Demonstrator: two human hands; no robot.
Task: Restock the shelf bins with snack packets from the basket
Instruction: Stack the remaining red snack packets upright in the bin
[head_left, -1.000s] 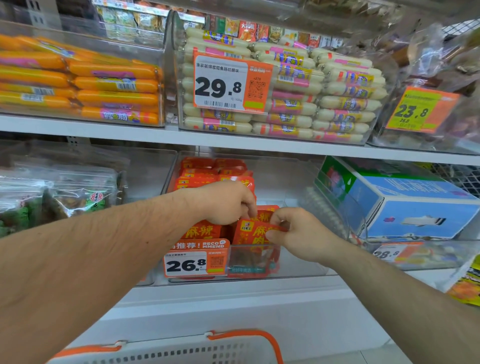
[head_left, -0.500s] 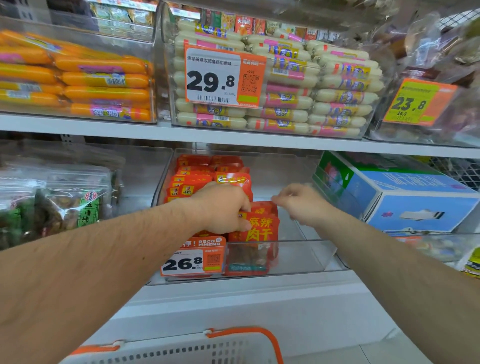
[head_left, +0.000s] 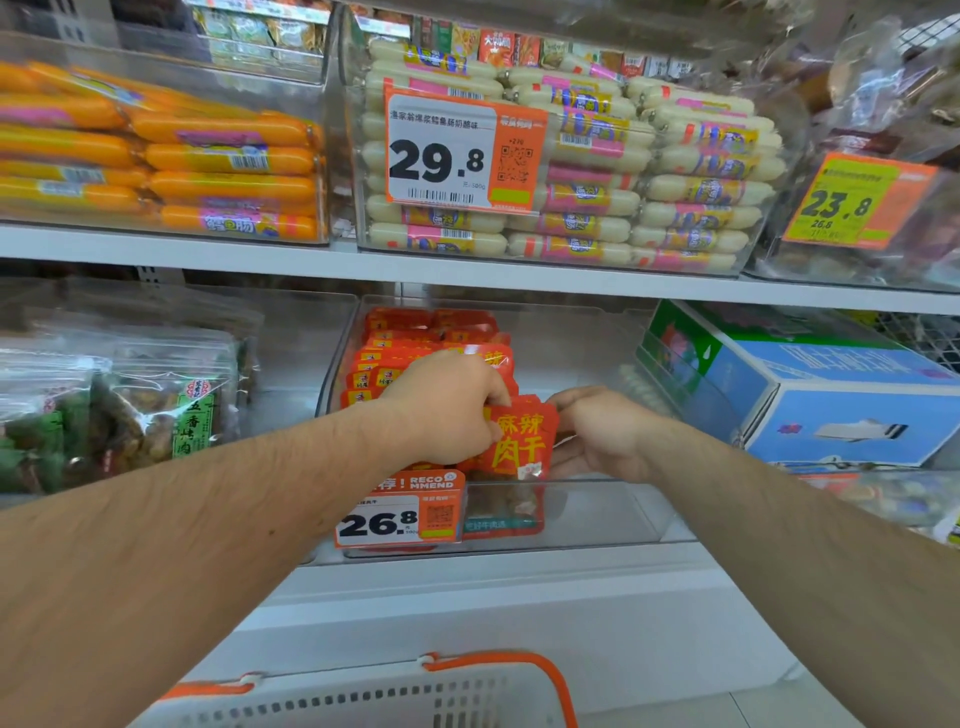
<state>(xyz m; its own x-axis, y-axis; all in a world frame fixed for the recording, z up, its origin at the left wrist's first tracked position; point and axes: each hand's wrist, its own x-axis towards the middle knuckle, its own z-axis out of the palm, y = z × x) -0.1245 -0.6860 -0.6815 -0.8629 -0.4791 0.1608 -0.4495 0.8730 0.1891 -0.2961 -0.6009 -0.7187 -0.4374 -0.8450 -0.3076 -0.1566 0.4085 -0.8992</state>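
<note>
A clear shelf bin (head_left: 613, 512) on the lower shelf holds a row of red snack packets (head_left: 415, 345) with yellow lettering. My left hand (head_left: 441, 408) grips the top of the front red packet (head_left: 519, 439), which stands upright at the head of the row. My right hand (head_left: 597, 434) is just right of that packet, fingers curled against its edge and back. The white basket (head_left: 363, 701) with orange handles sits at the bottom edge; what lies inside it is hidden.
A 26.8 price tag (head_left: 397, 512) hangs on the bin front. Left bin holds clear bags of dried snacks (head_left: 156, 410); a blue and green carton (head_left: 810, 395) lies to the right. Above are orange sausages (head_left: 208, 166) and white sausages (head_left: 649, 197). The bin's right half is bare.
The front red packet has been stood more upright and now shows its full face. My right hand has dropped from the packet's top edge to its right side. My left hand stays on top.
</note>
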